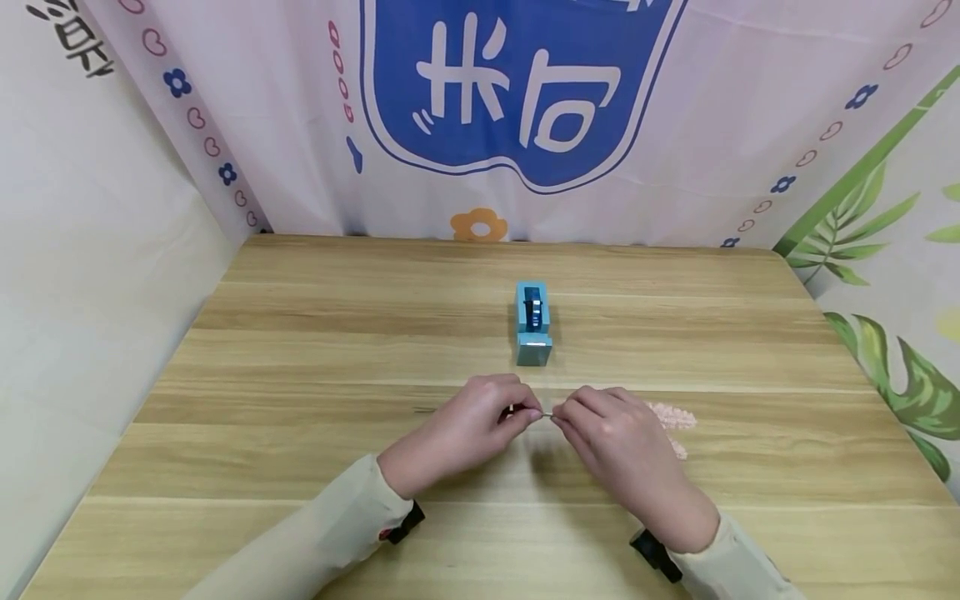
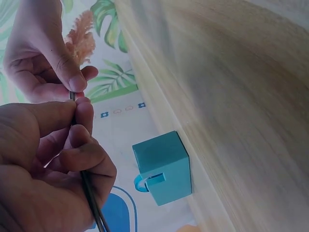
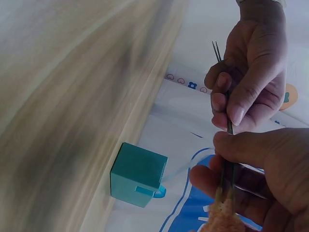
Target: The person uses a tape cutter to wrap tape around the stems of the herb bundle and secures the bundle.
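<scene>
Two thin dark stems [image 2: 91,198] with fluffy pink plumes [image 1: 672,417] run side by side through both hands. My left hand [image 1: 480,417] pinches them between thumb and fingers, and their bare ends [image 1: 424,410] stick out on its left. Close beside it, my right hand [image 1: 626,442] pinches the same stems nearer the plumes. Only a short bit of stem shows between the fingertips. Just beyond the hands stands a light blue tape dispenser [image 1: 533,350]. In the right wrist view a faint see-through strip [image 3: 186,166] reaches from the dispenser toward the right fingers.
Everything is over a wood-grain table [image 1: 300,358]. A printed curtain [image 1: 300,167] hangs along its far edge, with a pale wall [image 1: 97,250] on the left and a leaf-patterned cloth [image 1: 900,333] on the right. Dark wrist bands [image 1: 656,557] sit at the sleeves.
</scene>
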The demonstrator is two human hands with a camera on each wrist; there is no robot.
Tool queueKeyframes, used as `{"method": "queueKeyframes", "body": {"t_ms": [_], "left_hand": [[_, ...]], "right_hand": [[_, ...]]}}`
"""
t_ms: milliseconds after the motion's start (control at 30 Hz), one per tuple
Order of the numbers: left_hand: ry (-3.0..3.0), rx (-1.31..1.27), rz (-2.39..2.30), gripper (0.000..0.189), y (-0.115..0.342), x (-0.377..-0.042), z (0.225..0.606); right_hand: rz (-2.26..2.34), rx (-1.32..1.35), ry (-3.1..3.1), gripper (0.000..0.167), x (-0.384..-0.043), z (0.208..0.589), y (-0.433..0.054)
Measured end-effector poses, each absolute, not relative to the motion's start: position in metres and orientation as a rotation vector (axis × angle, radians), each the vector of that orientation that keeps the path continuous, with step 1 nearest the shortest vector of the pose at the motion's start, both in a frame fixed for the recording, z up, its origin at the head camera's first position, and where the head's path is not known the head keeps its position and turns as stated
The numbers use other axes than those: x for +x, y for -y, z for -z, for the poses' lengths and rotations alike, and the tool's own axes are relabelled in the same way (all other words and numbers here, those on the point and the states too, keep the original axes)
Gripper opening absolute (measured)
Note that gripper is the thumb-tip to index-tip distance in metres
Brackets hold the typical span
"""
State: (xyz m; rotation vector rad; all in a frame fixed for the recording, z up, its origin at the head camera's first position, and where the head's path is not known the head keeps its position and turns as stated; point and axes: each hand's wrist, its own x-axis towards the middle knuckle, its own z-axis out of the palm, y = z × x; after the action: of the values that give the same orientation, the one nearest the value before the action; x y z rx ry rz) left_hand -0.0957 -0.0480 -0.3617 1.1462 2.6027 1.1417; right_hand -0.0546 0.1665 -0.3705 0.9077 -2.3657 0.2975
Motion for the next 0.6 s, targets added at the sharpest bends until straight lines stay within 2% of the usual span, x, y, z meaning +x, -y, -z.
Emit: {"method": "queueKeyframes", "body": {"t_ms": [600], "left_hand": [[-2.608,1.093,-1.157,0.007,0.0459,-0.0946,0.3630]], "right_hand": [[-0.310,0.950,2.451,0.013,-0.0546,0.3637,-0.1712]]}}
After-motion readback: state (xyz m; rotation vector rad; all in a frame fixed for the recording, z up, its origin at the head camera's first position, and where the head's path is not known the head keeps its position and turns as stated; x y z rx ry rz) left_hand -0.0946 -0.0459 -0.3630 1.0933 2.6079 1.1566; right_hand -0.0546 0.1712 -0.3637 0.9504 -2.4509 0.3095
